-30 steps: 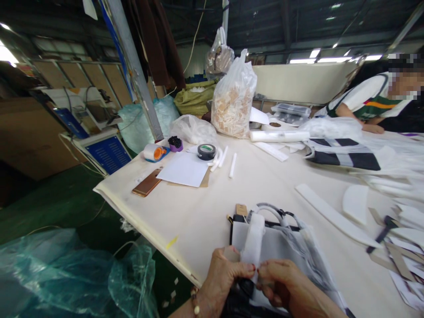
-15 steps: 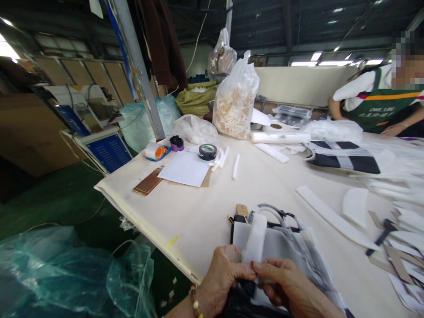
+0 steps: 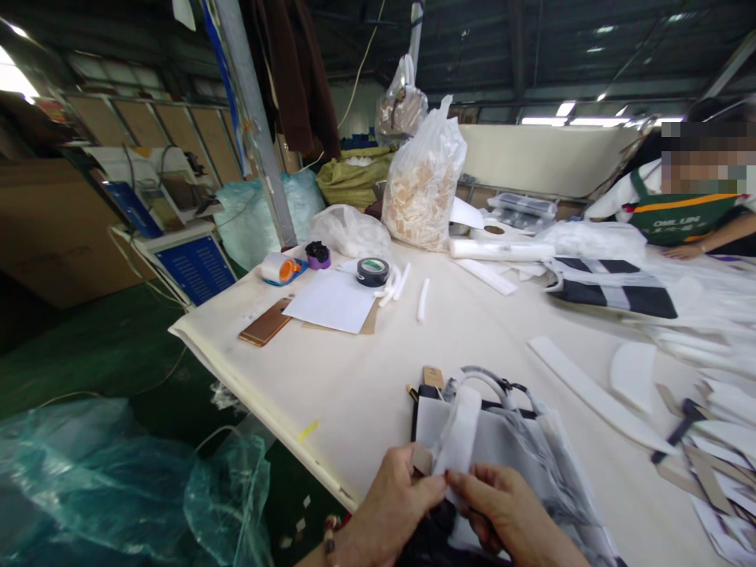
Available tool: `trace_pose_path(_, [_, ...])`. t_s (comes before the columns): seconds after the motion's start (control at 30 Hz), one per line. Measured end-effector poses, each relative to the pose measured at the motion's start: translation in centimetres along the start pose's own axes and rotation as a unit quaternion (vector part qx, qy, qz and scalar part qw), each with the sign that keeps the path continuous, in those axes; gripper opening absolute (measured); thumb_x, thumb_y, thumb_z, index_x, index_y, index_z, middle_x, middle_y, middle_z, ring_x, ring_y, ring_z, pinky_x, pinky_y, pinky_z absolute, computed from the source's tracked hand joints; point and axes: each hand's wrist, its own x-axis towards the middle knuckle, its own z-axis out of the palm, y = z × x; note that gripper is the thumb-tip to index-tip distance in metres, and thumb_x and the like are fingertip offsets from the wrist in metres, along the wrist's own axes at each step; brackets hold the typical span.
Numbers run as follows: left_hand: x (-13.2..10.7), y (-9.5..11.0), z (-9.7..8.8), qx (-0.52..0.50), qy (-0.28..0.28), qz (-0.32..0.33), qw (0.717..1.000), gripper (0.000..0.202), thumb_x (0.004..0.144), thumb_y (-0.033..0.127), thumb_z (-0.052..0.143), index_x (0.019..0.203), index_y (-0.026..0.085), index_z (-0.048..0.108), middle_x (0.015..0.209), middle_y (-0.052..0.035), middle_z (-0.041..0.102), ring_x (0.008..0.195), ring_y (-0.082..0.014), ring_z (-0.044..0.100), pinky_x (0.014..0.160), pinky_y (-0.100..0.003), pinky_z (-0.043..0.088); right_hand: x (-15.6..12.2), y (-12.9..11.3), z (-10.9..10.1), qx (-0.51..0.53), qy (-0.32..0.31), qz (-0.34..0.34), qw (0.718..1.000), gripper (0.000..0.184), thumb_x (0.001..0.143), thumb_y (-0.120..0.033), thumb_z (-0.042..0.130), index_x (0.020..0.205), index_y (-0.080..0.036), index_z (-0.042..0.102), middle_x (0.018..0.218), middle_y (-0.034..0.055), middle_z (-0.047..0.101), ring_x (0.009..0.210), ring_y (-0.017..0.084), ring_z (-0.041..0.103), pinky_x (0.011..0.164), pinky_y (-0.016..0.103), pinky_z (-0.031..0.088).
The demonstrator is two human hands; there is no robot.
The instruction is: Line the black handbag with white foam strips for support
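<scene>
at the near part of the wrapped bag (image 3: pixel 511 445), the left hand (image 3: pixel 395 492) and right hand (image 3: pixel 505 504) clamp their fingers on the lower end of a white strip (image 3: pixel 463 421), probably to steady it over the bag. beyond the bag, to its left, a black tape roll (image 3: pixel 372 272) sits at a paper sheet's (image 3: pixel 327 303) corner on the counter (image 3: pixel 354 394), perhaps for easy reach.

Bag (image 3: pixel 502 437): near end cut off. Over bag: left hand (image 3: pixel 393 496), right hand (image 3: pixel 502 504), palms hidden (some fingertips too). Beyond bag: lower lettering on apron (image 3: pixel 679 219) illegible.
</scene>
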Motion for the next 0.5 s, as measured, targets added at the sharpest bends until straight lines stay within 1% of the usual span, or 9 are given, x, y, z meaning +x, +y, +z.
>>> trace_pose_path(0.07, [0.16, -0.09, 0.00, 0.024, 0.030, -0.007, 0.999, 0.018, 0.063, 0.031, 0.056, 0.067, 0.013, 0.052, 0.057, 0.0028, 0.045, 0.053, -0.0093, 0.038, 0.048, -0.021, 0.028, 0.10, 0.03, 0.16, -0.001, -0.003, 0.002, 1.000, 0.050, 0.047, -0.068, 0.053, 0.055, -0.020, 0.042, 0.039, -0.0070, 0.034, 0.033, 0.005, 0.028, 0.037, 0.022, 0.018])
trace_pose_path(0.13, [0.38, -0.22, 0.08, 0.040, 0.057, -0.013, 0.997, 0.019, 0.060, 0.032, 0.055, 0.061, 0.015, 0.049, 0.052, 0.0039, 0.041, 0.049, -0.0089, 0.034, 0.045, -0.022, 0.024, 0.27, 0.08, 0.30, -0.003, -0.008, 0.002, 1.000, 0.052, 0.045, -0.069, 0.054, 0.054, -0.020, 0.041, 0.039, -0.0075, 0.033, 0.032, 0.005, 0.027, 0.037, 0.022, 0.017])
trace_pose_path(0.23, [0.65, -0.49, 0.28, 0.044, 0.073, -0.014, 0.996, 0.020, 0.057, 0.034, 0.055, 0.057, 0.016, 0.047, 0.049, 0.0042, 0.038, 0.046, -0.0087, 0.032, 0.043, -0.022, 0.021, 0.59, 0.24, 0.40, -0.007, -0.008, 0.001, 1.000, 0.051, 0.045, -0.069, 0.053, 0.053, -0.020, 0.042, 0.038, -0.0076, 0.032, 0.031, 0.005, 0.027, 0.035, 0.022, 0.018])
trace_pose_path(0.33, [0.71, -0.71, 0.43, 0.062, 0.079, -0.015, 0.995, 0.019, 0.057, 0.035, 0.052, 0.057, 0.017, 0.047, 0.048, 0.0042, 0.038, 0.044, -0.0090, 0.030, 0.042, -0.023, 0.021, 0.77, 0.32, 0.43, -0.001, 0.000, 0.010, 1.000, 0.048, 0.045, -0.066, 0.053, 0.053, -0.021, 0.041, 0.037, -0.0078, 0.032, 0.031, 0.005, 0.026, 0.035, 0.022, 0.017])
trace_pose_path(0.4, [0.59, -0.72, 0.47, 0.094, 0.086, 0.000, 0.992, 0.017, 0.060, 0.033, 0.049, 0.057, 0.017, 0.048, 0.048, 0.0041, 0.038, 0.045, -0.0098, 0.031, 0.043, -0.024, 0.022, 0.70, 0.25, 0.49, 0.004, 0.006, 0.015, 1.000, 0.044, 0.045, -0.062, 0.052, 0.053, -0.021, 0.041, 0.037, -0.0078, 0.032, 0.031, 0.005, 0.026, 0.036, 0.022, 0.017])
trace_pose_path(0.5, [0.19, -0.52, 0.50, 0.165, 0.088, 0.042, 0.981, 0.015, 0.066, 0.028, 0.045, 0.059, 0.016, 0.050, 0.054, 0.0022, 0.044, 0.053, -0.0117, 0.037, 0.050, -0.024, 0.027, 0.37, 0.00, 0.67, 0.007, 0.003, 0.016, 1.000, 0.038, 0.047, -0.057, 0.050, 0.052, -0.020, 0.041, 0.037, -0.0073, 0.033, 0.032, 0.005, 0.027, 0.037, 0.022, 0.016])
